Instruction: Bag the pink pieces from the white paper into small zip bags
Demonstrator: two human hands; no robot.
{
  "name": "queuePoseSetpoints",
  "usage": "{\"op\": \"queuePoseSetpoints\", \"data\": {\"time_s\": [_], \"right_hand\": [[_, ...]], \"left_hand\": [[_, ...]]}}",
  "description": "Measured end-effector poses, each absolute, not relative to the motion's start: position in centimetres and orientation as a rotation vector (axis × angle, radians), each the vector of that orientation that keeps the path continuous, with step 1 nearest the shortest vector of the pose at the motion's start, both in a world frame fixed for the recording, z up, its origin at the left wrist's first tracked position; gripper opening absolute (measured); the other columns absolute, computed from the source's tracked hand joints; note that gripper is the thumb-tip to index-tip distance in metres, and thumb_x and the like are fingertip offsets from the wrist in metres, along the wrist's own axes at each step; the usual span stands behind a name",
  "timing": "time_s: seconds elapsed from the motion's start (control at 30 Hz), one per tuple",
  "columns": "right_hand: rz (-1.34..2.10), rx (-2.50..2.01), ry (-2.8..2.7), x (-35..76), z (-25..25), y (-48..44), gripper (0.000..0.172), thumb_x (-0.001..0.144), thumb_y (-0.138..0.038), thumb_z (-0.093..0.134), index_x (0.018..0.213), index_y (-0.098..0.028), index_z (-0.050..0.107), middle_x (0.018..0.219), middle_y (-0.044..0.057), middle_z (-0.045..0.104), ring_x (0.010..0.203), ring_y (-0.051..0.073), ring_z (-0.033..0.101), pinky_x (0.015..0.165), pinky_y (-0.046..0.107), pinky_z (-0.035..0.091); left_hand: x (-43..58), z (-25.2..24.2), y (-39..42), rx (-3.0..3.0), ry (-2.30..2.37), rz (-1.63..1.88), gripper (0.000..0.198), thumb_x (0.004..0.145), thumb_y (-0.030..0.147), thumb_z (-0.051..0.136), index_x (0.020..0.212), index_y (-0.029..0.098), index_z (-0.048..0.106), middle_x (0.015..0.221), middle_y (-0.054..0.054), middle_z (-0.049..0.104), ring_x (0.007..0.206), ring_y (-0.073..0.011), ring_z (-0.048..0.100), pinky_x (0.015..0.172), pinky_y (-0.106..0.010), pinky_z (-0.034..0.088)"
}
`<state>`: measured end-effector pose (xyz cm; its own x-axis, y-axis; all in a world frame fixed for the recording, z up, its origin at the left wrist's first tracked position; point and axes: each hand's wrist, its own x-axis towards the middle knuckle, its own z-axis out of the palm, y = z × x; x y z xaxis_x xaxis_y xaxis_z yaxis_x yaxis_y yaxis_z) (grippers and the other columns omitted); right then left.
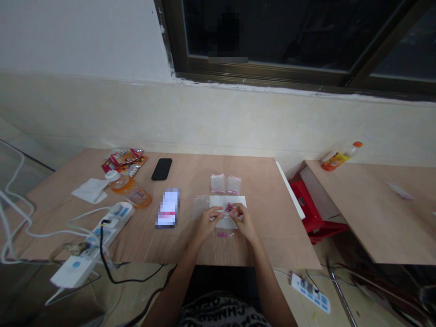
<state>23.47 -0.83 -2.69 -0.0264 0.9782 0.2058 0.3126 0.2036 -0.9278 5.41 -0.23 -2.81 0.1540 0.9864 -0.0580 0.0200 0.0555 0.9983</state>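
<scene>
My left hand [208, 222] is over the left part of a white paper sheet [241, 200], thumb and forefinger closed on what looks like a small clear plastic bag [224, 215]. From the other side my right hand [243, 220] reaches in with bent, closed fingers; what they grip is too small to make out. A cluster of small pink beads [229, 207] lies at its fingertips. Nearer to me is a clear packet of pink beads [223, 235]. Beyond the paper lie two small clear bags, a left one [218, 182] and a right one [234, 184]. Another clear plastic bag [200, 205] sits left of the paper.
Left on the wooden table [265, 181] are a lit phone [168, 208], a black phone [161, 169], an orange drink bottle [131, 190], snack packets [124, 160], tissue [90, 190] and a cabled power strip [98, 240]. A red stool [308, 209] stands between the tables.
</scene>
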Motion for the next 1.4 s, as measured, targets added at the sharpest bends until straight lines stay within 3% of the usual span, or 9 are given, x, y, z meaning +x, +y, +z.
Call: {"op": "queuePoseSetpoints", "data": {"time_s": [0.2, 0.43, 0.67, 0.8, 0.9, 1.03, 1.27, 1.4], "right_hand": [[0.797, -1.386, -1.349, 24.6, -4.7, -0.6, 0.044, 0.084, -0.051, 0.06, 0.114, -0.018, 0.058, 0.08, 0.004, 0.066, 0.068, 0.018, 0.055, 0.068, 0.031, 0.045], [0.82, -1.445, -1.256, 25.0, -6.4, -0.6, 0.046, 0.083, -0.058, 0.058, 0.1, -0.016, 0.064, 0.067, 0.0, 0.058, 0.061, 0.016, 0.053, 0.06, 0.027, 0.043], [0.828, -1.454, -1.256, 24.8, -6.7, -0.5, 0.045, 0.082, -0.058, 0.059, 0.094, -0.016, 0.066, 0.063, -0.001, 0.056, 0.059, 0.015, 0.051, 0.057, 0.026, 0.041], [0.838, -1.46, -1.261, 24.8, -6.7, -0.4, 0.042, 0.083, -0.056, 0.058, 0.092, -0.016, 0.066, 0.061, -0.002, 0.052, 0.058, 0.015, 0.048, 0.056, 0.026, 0.039], [0.849, -1.465, -1.269, 24.9, -6.9, -0.4, 0.041, 0.084, -0.055, 0.057, 0.09, -0.016, 0.066, 0.063, -0.001, 0.054, 0.058, 0.014, 0.048, 0.056, 0.025, 0.039], [0.854, -1.459, -1.29, 25.0, -7.1, -0.4, 0.04, 0.085, -0.054, 0.056, 0.089, -0.016, 0.067, 0.066, 0.0, 0.057, 0.06, 0.015, 0.05, 0.057, 0.025, 0.04], [0.827, -1.475, -1.31, 24.9, -6.2, -0.6, 0.04, 0.086, -0.054, 0.055, 0.086, -0.016, 0.067, 0.065, 0.0, 0.057, 0.058, 0.015, 0.048, 0.057, 0.025, 0.039], [0.816, -1.502, -1.325, 24.9, -5.8, -0.7, 0.037, 0.085, -0.052, 0.056, 0.085, -0.016, 0.067, 0.063, 0.0, 0.056, 0.058, 0.015, 0.049, 0.057, 0.025, 0.039]], "left_hand": [[4.8, -1.8, 2.2, 1.093, 1.099, 1.225, 0.056, 0.071, 0.045, 0.076, 0.116, 0.018, 0.058, 0.074, -0.002, 0.071, 0.072, -0.0189, 0.071, 0.07, -0.031, 0.058], [4.5, 1.1, 9.2, 1.047, 1.187, 1.423, 0.045, 0.075, 0.041, 0.07, 0.112, 0.021, 0.054, 0.096, -0.004, 0.067, 0.064, -0.0125, 0.066, 0.055, -0.023, 0.055], [6.6, -1.0, 15.1, 1.099, 1.308, 1.287, 0.035, 0.08, 0.026, 0.059, 0.113, 0.02, 0.051, 0.099, -0.004, 0.064, 0.055, -0.0095, 0.063, 0.049, -0.023, 0.053], [7.0, -2.0, 16.9, 1.279, 1.413, 1.236, 0.03, 0.082, 0.02, 0.055, 0.112, 0.019, 0.055, 0.099, -0.006, 0.066, 0.071, -0.0137, 0.066, 0.06, -0.026, 0.056], [6.7, -2.0, 17.6, 1.341, 1.422, 1.235, 0.031, 0.079, 0.016, 0.059, 0.109, 0.018, 0.06, 0.101, -0.007, 0.068, 0.088, -0.018, 0.067, 0.079, -0.032, 0.056], [5.2, -2.2, 17.0, 1.522, 1.535, 1.301, 0.038, 0.076, 0.02, 0.065, 0.115, 0.018, 0.061, 0.123, -0.011, 0.062, 0.12, -0.025, 0.055, 0.106, -0.041, 0.042], [1.2, -4.5, 9.7, 1.64, 1.909, 1.182, 0.036, 0.084, 0.025, 0.057, 0.118, 0.016, 0.056, 0.117, -0.013, 0.059, 0.109, -0.0251, 0.059, 0.098, -0.042, 0.047], [1.6, -4.6, 5.8, 1.682, 2.119, 1.02, 0.05, 0.082, 0.039, 0.063, 0.124, 0.015, 0.052, 0.117, -0.015, 0.056, 0.115, -0.0297, 0.054, 0.098, -0.045, 0.045]]}}
